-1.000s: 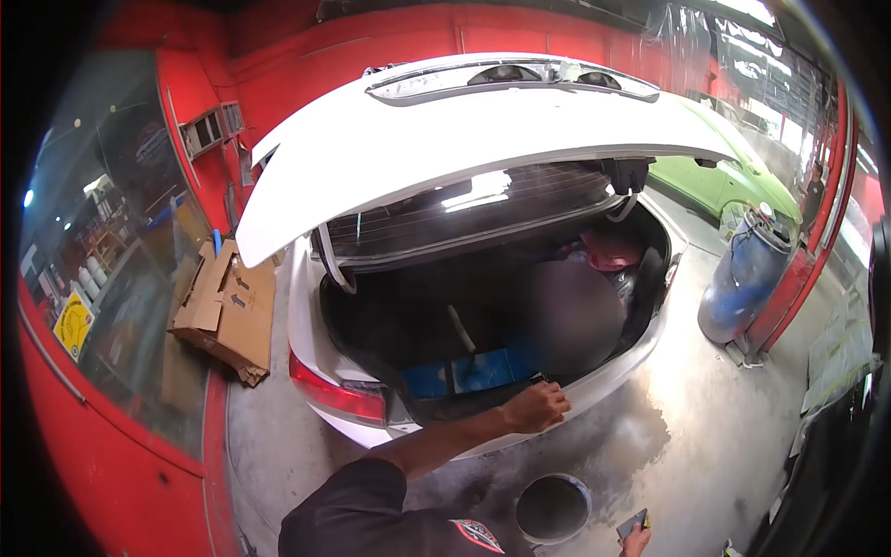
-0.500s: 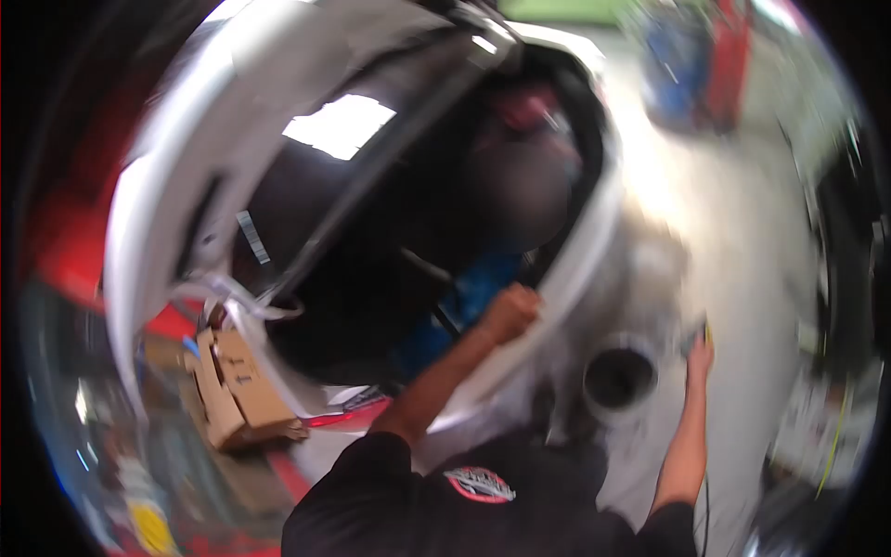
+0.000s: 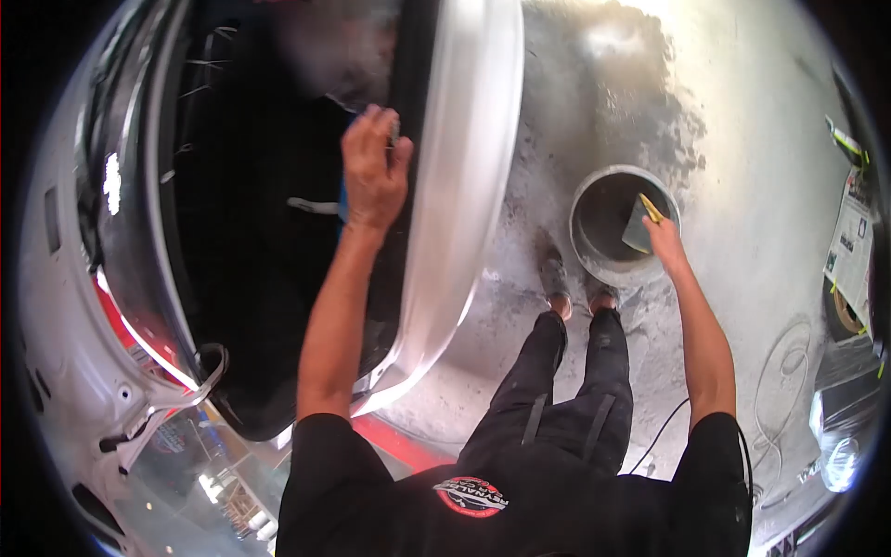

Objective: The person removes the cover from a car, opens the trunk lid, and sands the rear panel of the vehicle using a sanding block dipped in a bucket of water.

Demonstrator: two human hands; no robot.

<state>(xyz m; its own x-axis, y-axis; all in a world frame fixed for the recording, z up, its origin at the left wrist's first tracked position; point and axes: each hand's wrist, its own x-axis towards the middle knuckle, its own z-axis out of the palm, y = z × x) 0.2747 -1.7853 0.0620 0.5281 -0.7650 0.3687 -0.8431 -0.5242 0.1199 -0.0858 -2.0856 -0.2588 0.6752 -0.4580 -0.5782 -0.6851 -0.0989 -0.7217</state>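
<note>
My left hand (image 3: pixel 374 181) is over the inner edge of the open trunk (image 3: pixel 251 241) of a white car, its fingers bent and thumb close to them. A small greyish thing shows between thumb and fingers, too unclear to name. Beside that wrist is part of a blue thing (image 3: pixel 343 202), mostly hidden by the hand. My right hand (image 3: pixel 663 239) grips a flat grey pad with a yellow edge (image 3: pixel 639 230), tilted above a round bucket (image 3: pixel 595 266). The bucket stands on the floor just ahead of my feet; its inside is dark.
The car's pale bumper (image 3: pixel 473 121) runs along my left. Wet patches mark the concrete floor (image 3: pixel 742 167). A thin hose (image 3: pixel 770 399) lies coiled at the right, near masking paper (image 3: pixel 849 241) with yellow-green tape. A hinge arm (image 3: pixel 190 395) stands at the trunk's lower left corner.
The view has swung right and down. My right hand has brought the pad from beside the bucket to over its mouth. My left hand, earlier a fist on the trunk edge, has loosened its fingers.
</note>
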